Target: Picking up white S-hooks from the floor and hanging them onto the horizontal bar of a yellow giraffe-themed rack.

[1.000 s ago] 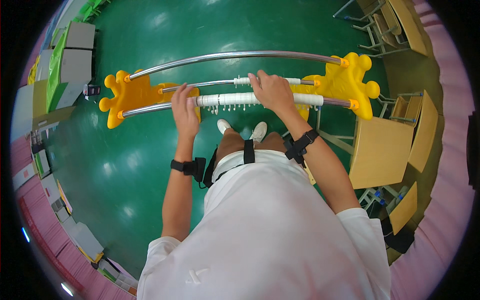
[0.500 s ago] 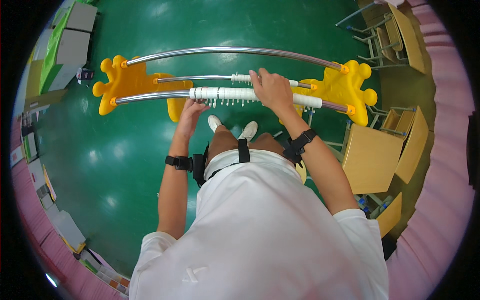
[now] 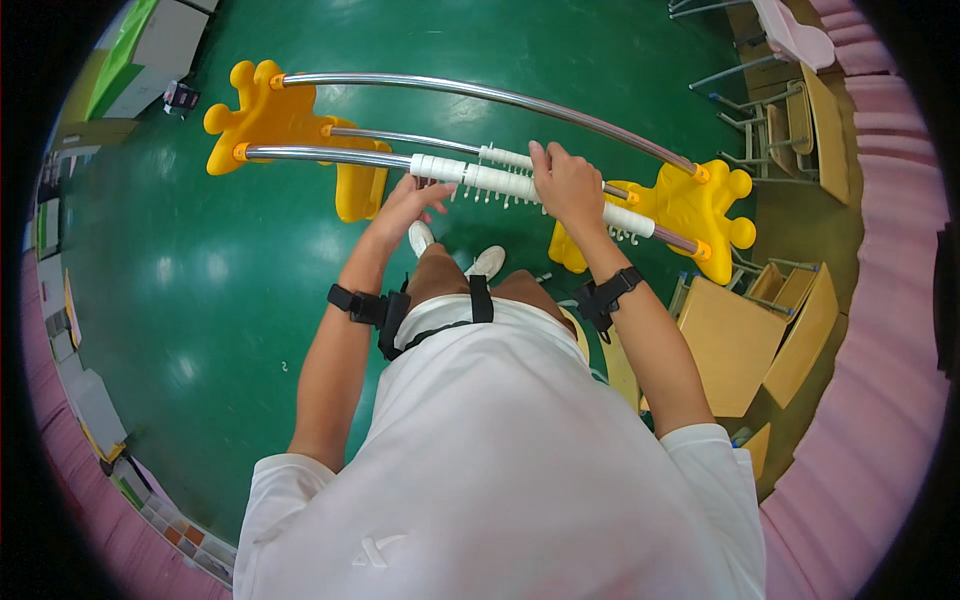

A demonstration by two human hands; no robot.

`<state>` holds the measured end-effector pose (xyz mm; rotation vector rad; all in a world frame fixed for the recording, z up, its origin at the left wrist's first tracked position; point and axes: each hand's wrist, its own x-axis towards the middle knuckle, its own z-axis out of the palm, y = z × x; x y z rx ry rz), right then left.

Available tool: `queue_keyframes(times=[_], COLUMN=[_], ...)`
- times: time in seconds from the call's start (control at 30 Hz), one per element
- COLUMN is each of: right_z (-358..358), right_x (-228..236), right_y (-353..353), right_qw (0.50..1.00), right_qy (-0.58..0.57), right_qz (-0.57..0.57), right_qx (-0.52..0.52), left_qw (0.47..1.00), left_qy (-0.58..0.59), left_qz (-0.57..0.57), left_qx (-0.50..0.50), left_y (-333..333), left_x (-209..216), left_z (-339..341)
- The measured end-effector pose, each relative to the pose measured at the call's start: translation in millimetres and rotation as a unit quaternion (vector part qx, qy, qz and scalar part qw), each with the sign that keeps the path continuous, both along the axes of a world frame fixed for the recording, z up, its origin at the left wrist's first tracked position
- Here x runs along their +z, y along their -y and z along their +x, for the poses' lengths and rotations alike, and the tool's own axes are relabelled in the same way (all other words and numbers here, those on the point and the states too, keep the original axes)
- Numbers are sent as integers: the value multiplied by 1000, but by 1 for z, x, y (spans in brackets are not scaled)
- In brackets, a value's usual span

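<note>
A rack with yellow moulded plastic ends (image 3: 275, 115) carries three shiny metal rails. White rings with small hooks (image 3: 500, 181) line up along the near rail (image 3: 330, 154), and more hooked rings (image 3: 505, 157) sit on the middle rail. My right hand (image 3: 570, 190) wraps over the near rail from above, closed on the white hook rings there; its palm side is hidden. Just below the left end of the row is my left hand (image 3: 402, 212), fingers apart and pointing toward the hooks. Whether its fingertips touch a ring, I cannot tell.
The far rail (image 3: 480, 92) spans the rack beyond my hands. Wooden desks (image 3: 735, 340) and chairs stand at the right beside a pink curtain (image 3: 860, 420). A small white hook (image 3: 284, 367) lies on the green floor at the left. My white shoes (image 3: 487, 262) are below the near rail.
In the view, the rack has tilted, its left end higher and right end lower. A small gap now shows in the ring row near my left hand, whose fingers have spread.
</note>
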<state>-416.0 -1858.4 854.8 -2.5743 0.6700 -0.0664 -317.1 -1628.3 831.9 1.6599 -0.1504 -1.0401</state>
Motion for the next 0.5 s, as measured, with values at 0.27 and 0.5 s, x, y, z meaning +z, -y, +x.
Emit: queue_keyframes(times=[0.27, 0.5], right_z=[-4, -5], right_x=[-6, -2], right_y=[-1, -1], right_qw=[999, 1000], right_qy=[26, 3], right_qz=[-17, -17], right_qx=[-12, 2], left_qw=[997, 990], left_qy=[2, -116], left_qz=[67, -40], left_qx=[-50, 74], left_y=[2, -4], left_x=[13, 5], left_z=[3, -10])
